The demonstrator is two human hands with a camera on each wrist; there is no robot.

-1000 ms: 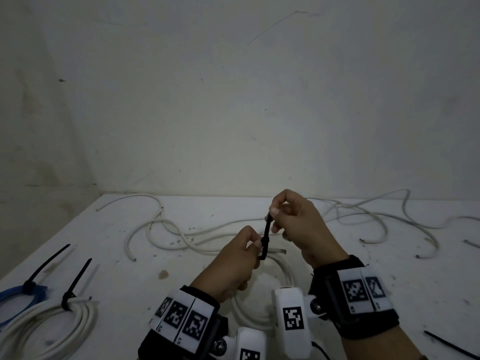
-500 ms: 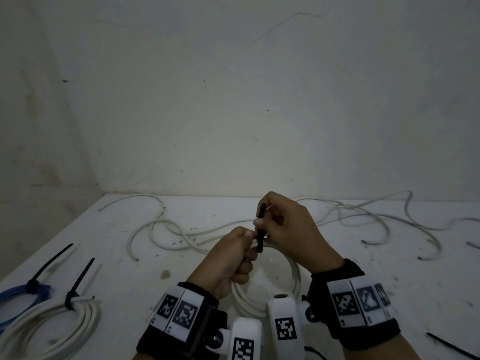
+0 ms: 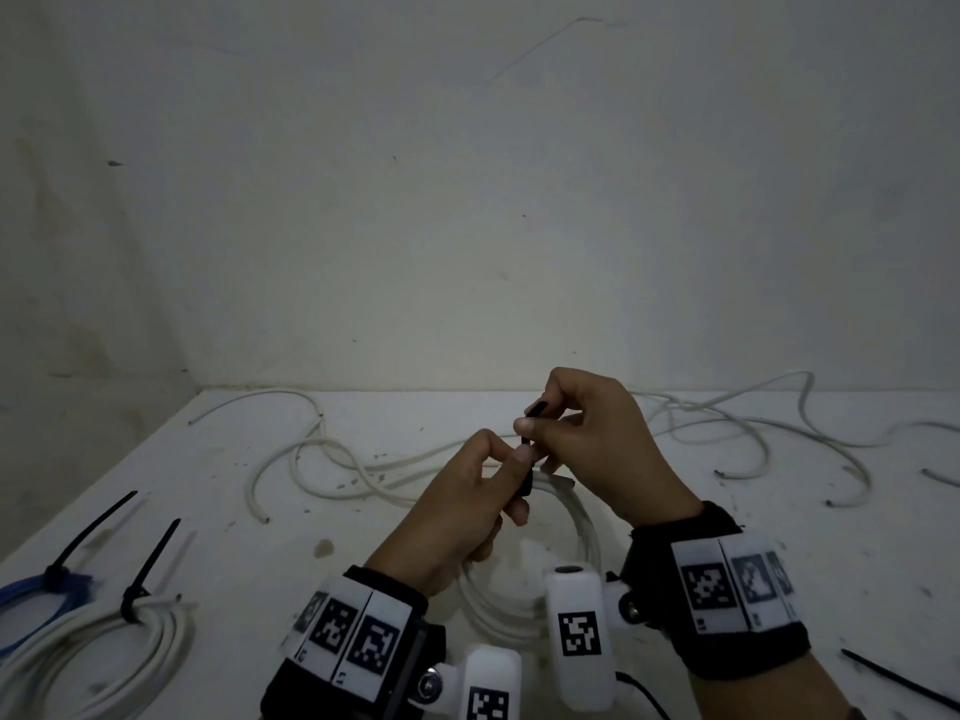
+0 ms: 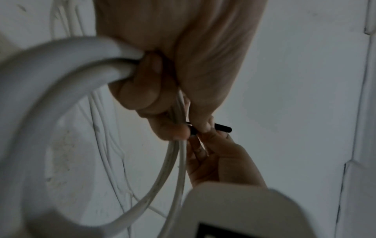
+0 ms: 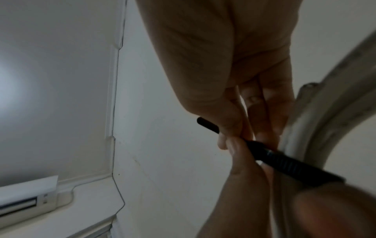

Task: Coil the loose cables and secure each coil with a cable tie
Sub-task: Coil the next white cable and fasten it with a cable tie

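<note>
A white cable coil hangs from my hands just above the white table. My left hand grips the coil's strands and pinches the black cable tie wrapped around them. My right hand pinches the tie's free end between thumb and forefinger, above the left hand. The tie's ribbed strap runs past the coil. Loose white cables lie tangled behind the hands.
Two tied coils lie at the near left: a white one and a blue one, each with a black tie. A spare black cable tie lies at the near right. More loose cable sprawls at the back right, against the wall.
The loop of the tie has closed up around the coil. My right hand has drawn the tie's end upward, and both hands have come closer together.
</note>
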